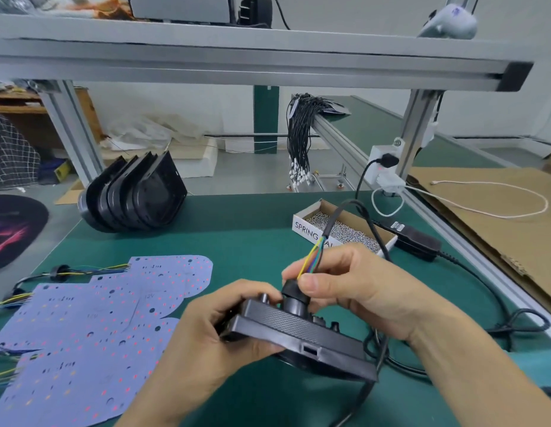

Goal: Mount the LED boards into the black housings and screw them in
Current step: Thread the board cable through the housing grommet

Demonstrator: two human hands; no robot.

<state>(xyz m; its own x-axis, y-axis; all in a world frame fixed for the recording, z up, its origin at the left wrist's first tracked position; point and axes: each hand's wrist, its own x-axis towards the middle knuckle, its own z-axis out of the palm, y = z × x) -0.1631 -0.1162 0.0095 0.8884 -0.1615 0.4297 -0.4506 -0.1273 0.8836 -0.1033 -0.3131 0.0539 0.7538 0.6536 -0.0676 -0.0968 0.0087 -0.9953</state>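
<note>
My left hand [203, 337] grips the left end of a black housing [301, 337], held back side up just above the green mat. My right hand [348, 288] pinches a black rubber grommet [291, 289] on a cable with coloured wires [312, 257], right at a round port on the housing's back. Several white LED boards [92, 328] with red LED dots lie overlapping at the left, wires trailing off their left edges. A stack of empty black housings [135, 195] leans at the back left of the mat.
An open cardboard box of small screws [345, 231] sits behind my right hand. A black power adapter [417, 240] and its cables loop along the right. A bundle of black wire leads [298, 143] hangs from the aluminium frame. Cardboard sheet [499, 217] lies at far right.
</note>
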